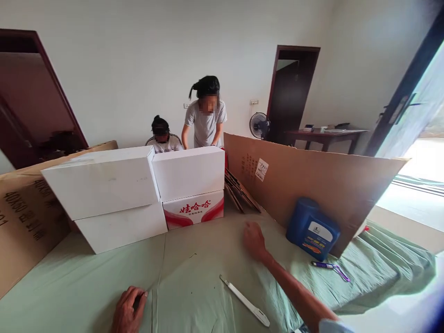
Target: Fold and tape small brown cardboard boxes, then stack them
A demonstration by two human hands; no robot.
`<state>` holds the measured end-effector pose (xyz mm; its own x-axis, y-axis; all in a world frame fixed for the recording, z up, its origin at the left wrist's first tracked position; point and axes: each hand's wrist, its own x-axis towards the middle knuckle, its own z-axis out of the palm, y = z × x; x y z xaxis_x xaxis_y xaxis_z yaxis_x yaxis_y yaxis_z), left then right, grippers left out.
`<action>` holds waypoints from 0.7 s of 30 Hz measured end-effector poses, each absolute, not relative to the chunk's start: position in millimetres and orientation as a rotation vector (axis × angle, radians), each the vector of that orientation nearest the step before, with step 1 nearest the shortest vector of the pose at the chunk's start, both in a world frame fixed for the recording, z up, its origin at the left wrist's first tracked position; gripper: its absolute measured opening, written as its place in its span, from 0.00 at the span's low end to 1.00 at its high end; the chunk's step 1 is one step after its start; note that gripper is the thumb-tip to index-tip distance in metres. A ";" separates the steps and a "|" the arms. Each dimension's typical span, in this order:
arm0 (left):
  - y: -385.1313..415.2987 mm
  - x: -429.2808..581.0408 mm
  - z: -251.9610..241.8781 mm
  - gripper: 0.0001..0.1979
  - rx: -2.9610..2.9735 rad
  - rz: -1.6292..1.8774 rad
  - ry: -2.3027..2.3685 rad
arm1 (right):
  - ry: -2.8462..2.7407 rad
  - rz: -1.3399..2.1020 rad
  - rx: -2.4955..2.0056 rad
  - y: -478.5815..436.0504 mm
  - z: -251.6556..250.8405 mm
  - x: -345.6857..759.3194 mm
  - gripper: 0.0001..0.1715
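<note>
My left hand [129, 311] rests on the green cloth at the bottom, its fingers curled in and nothing visible in them. Stretched forward, my right hand [254, 241] is over the cloth, between the red-and-white printed carton [194, 210] and the blue jug [314, 229]. Its fingers are blurred, and whether they hold anything is unclear. Between my hands lies a slim white knife-like tool [245, 301], its narrow tip pointing away from me. Beyond the right hand, folded cardboard pieces [239, 189] lean beside the cartons.
White boxes [104, 185] are stacked at the centre left. Large cardboard sheets stand at the left [31, 222] and right [305, 171]. A purple tool with a looped cord [331, 269] lies near the jug. Two people [205, 122] are behind the boxes. A fan [259, 125] stands farther back.
</note>
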<state>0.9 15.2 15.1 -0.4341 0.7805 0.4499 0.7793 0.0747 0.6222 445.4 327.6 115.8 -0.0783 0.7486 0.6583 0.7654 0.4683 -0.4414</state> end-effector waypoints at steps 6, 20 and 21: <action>19.3 17.7 25.8 0.26 1.659 1.443 2.353 | -2.163 0.096 -1.058 234.5 85.8 414.1 0.13; 19.9 13.8 24.2 0.16 1.638 1.346 2.395 | -2.428 0.002 -1.021 149.0 52.8 454.7 0.19; 19.8 12.8 23.1 0.16 1.633 1.331 2.400 | -2.434 0.018 -1.019 149.3 54.4 454.4 0.20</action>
